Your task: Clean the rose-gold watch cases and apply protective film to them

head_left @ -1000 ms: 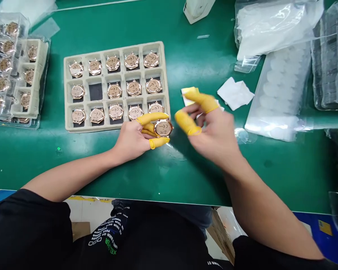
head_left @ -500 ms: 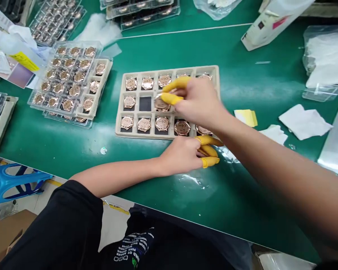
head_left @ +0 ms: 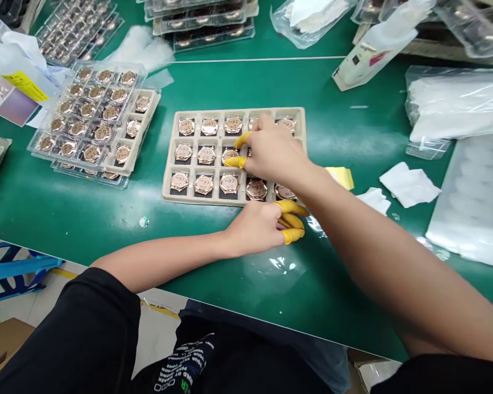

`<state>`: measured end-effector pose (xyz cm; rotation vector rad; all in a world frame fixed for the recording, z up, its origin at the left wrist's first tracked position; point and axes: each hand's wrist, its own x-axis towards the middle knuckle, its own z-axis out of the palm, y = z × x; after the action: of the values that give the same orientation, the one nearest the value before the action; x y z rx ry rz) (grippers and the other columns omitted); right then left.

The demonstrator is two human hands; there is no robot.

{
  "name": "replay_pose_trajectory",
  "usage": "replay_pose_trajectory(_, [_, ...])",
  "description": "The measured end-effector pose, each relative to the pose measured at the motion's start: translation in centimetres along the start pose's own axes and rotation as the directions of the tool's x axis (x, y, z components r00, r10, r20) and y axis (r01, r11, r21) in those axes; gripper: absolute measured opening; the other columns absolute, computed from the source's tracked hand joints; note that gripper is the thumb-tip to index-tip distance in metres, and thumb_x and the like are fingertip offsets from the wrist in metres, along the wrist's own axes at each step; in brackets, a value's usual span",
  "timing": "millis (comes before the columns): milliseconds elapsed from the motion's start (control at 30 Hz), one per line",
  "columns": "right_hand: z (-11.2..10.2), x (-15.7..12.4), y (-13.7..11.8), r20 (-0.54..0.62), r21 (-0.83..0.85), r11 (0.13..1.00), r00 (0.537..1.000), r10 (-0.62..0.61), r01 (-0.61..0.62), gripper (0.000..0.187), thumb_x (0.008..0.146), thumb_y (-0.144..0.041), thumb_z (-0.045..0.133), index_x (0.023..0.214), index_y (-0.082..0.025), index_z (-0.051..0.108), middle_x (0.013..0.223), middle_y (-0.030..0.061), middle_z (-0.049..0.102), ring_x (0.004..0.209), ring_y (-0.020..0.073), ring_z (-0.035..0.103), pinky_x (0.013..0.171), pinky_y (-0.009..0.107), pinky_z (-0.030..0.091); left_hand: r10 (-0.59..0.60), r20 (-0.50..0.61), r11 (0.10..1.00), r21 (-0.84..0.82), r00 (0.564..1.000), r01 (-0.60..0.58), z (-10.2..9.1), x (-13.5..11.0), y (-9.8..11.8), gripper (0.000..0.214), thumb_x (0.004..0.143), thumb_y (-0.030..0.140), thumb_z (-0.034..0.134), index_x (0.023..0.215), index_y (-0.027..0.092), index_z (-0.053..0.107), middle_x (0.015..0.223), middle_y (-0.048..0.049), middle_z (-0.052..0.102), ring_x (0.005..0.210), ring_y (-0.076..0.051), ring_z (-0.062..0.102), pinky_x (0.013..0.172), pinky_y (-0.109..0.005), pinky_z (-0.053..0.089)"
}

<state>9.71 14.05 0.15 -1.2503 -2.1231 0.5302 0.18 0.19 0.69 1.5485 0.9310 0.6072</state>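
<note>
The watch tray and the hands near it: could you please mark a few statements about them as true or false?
1. The right hand is over the tray. True.
2. The tray's row nearest the person holds only two watches. False: it holds five.
3. The left hand wears blue finger covers. False: they are yellow.
4. A yellow sheet lies to the right of the tray. True.

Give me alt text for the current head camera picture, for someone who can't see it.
A person's right hand, in yellow finger cots, is over a beige tray of rose-gold watch cases on a green table. The left hand rests in front of the tray, holding nothing visible. More loaded trays lie at the left.
</note>
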Motion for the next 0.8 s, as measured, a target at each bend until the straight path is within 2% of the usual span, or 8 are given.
replay_pose_trajectory(67, [-0.2,0.5,-1.8,0.105,-0.061,0.994,0.99,0.096,-0.09,0.021,0.072,-0.012,0.084,0.083,-0.017,0.067,0.102,0.0122,0.065,0.082,0.0206,0.06,0.075,0.041,0.051,0.001,-0.01,0.999,-0.038,1.0,-0.001,0.0,0.0,0.0,0.028,0.084,0.015,0.075,0.112,0.013,0.074,0.1,-0.0083,0.084,0.093,-0.019,0.082,0.089,-0.031,0.068])
replay_pose_trajectory(133, [-1.0,0.6,-3.6,0.219,-0.015,0.989,0.965,0.147,-0.147,0.019,0.075,-0.01,0.08,0.09,-0.016,0.07,0.096,0.0094,0.068,0.082,0.0207,0.061,0.076,0.04,0.049,-0.014,-0.028,0.996,-0.093,1.0,0.011,0.0,-0.1,0.0,0.028,0.084,0.013,0.076,0.111,0.014,0.074,0.099,-0.0063,0.084,0.09,-0.017,0.082,0.091,-0.03,0.068])
replay_pose_trajectory(233, [-3.7,-1.0,-4.7,0.204,0.176,0.959,0.961,0.186,-0.223,0.019,0.083,-0.015,0.075,0.102,-0.017,0.072,0.089,0.0052,0.068,0.081,0.0195,0.061,0.076,0.037,0.046,-0.064,-0.028,0.985,-0.161,0.998,0.059,0.0,-0.1,0.2,0.03,0.082,0.015,0.08,0.112,0.014,0.074,0.096,-0.0057,0.084,0.086,-0.015,0.082,0.088,-0.029,0.069])
replay_pose_trajectory(333, [-7.6,-5.2,-4.2,0.186,0.472,0.799,0.928,0.322,-0.372,0.039,0.087,-0.029,0.078,0.123,-0.021,0.066,0.08,-0.0004,0.062,0.074,0.0168,0.059,0.069,0.033,0.045,-0.123,-0.075,0.963,-0.249,0.99,0.101,0.1,-0.2,0.6,0.05,0.079,0.026,0.088,0.125,0.016,0.072,0.095,-0.0062,0.084,0.087,-0.017,0.082,0.089,-0.032,0.07])
replay_pose_trajectory(467, [-11.3,-11.8,-3.2,0.476,0.594,0.536,0.8,0.366,-0.599,0.072,0.075,-0.045,0.091,0.133,-0.023,0.054,0.069,-0.006,0.058,0.067,0.0149,0.056,0.062,0.028,0.042,-0.139,-0.169,0.943,-0.324,0.976,0.078,0.1,-0.1,0.6,0.081,0.065,0.034,0.1,0.137,0.02,0.067,0.104,-0.0063,0.083,0.091,-0.02,0.083,0.09,-0.034,0.071])
replay_pose_trajectory(533, [-11.6,-13.8,-2.7,0.555,0.588,0.467,0.75,0.36,-0.66,0.078,0.072,-0.05,0.094,0.131,-0.022,0.052,0.069,-0.0069,0.059,0.064,0.013,0.054,0.059,0.026,0.04,-0.092,-0.145,0.956,-0.291,0.985,0.047,0.0,-0.2,0.4,0.077,0.064,0.034,0.1,0.134,0.02,0.07,0.099,-0.0039,0.083,0.087,-0.018,0.082,0.087,-0.032,0.071])
replay_pose_trajectory(600, [-11.3,-14.7,-2.3,0.575,0.599,0.431,0.737,0.355,-0.675,0.079,0.071,-0.052,0.094,0.129,-0.021,0.05,0.068,-0.0085,0.058,0.061,0.0109,0.05,0.058,0.025,0.039,-0.039,-0.128,0.979,-0.202,0.991,0.012,0.0,-0.3,0.3,0.068,0.066,0.032,0.098,0.129,0.02,0.075,0.093,-0.0019,0.082,0.083,-0.016,0.079,0.086,-0.03,0.07])
replay_pose_trajectory(800, [-10.4,-14.4,-1.6,0.559,0.632,0.48,0.787,0.262,-0.609,0.071,0.077,-0.051,0.092,0.126,-0.021,0.051,0.058,-0.0148,0.045,0.053,0.0069,0.034,0.052,0.022,0.03,0.005,-0.118,0.996,-0.089,0.993,-0.016,-0.2,-0.6,0.5,0.061,0.068,0.03,0.096,0.124,0.018,0.078,0.095,-0.0026,0.083,0.08,-0.014,0.079,0.085,-0.028,0.07])
